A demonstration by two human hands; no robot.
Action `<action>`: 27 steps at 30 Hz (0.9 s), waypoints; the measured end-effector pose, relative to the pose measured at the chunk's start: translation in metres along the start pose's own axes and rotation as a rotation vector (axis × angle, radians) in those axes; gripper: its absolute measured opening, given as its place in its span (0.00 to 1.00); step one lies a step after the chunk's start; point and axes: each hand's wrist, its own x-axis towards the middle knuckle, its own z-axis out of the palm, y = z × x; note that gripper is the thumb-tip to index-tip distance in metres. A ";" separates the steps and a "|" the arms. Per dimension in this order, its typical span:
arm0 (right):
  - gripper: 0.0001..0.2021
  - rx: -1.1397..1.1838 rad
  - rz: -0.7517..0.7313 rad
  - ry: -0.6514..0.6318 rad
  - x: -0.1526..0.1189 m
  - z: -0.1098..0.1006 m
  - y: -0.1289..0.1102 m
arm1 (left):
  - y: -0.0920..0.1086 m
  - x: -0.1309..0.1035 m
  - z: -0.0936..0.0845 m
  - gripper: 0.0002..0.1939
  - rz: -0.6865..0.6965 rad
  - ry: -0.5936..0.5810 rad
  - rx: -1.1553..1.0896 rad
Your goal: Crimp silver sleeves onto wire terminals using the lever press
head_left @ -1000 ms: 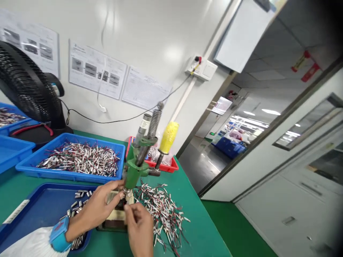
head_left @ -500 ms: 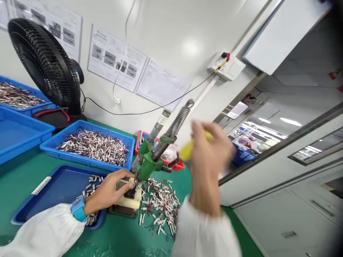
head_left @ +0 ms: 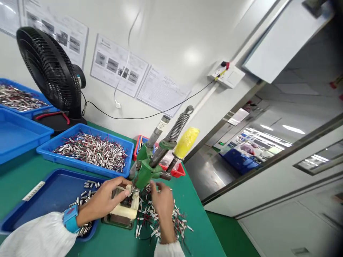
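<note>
A green hand press (head_left: 146,173) with a spring on top and a yellow-wrapped lever handle (head_left: 187,142) stands on the bench. At its cream-coloured fixture (head_left: 124,210), my left hand (head_left: 107,198) has thumb and fingertips closed around a small spot under the ram; what they pinch is hidden. My right hand (head_left: 163,200) is off the lever, beside the press and over a pile of small silver parts with red and black wires (head_left: 154,223). Its fingers are bent together, and anything between them cannot be made out. A dark blue tray (head_left: 60,189) holds small silver metal cylinders (head_left: 87,194) near my left wrist.
A blue bin (head_left: 80,164) full of wired silver parts stands behind the tray. Further left are another blue bin (head_left: 24,132) and a black fan (head_left: 50,67). A red bin (head_left: 178,173) sits behind the press. The bench edge runs along the right.
My right hand has let go of the yellow handle and moved down and left to the pile beside the press. The left hand stays at the fixture.
</note>
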 end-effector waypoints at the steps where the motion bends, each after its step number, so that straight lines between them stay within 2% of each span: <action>1: 0.15 -0.027 0.010 -0.010 -0.007 0.015 0.004 | 0.000 0.000 0.000 0.16 -0.008 0.003 -0.002; 4: 0.06 -0.096 0.040 -0.009 -0.016 0.041 0.003 | 0.001 0.001 0.002 0.16 -0.023 0.006 -0.001; 7: 0.01 -0.080 0.050 -0.004 -0.012 0.046 0.004 | 0.001 0.001 0.002 0.15 -0.026 0.010 0.011; 12: 0.10 0.119 0.027 0.047 -0.007 0.044 0.019 | 0.001 0.000 0.002 0.16 -0.017 0.017 0.036; 18: 0.23 0.465 -0.006 0.169 -0.027 0.031 0.025 | -0.001 0.000 0.003 0.16 -0.012 0.024 0.071; 23: 0.24 0.649 0.012 0.234 -0.045 0.030 0.026 | -0.005 -0.001 0.001 0.19 -0.009 0.025 0.087; 27: 0.22 0.709 0.020 0.245 -0.050 0.033 0.027 | 0.003 0.008 0.005 0.18 -0.026 0.014 0.047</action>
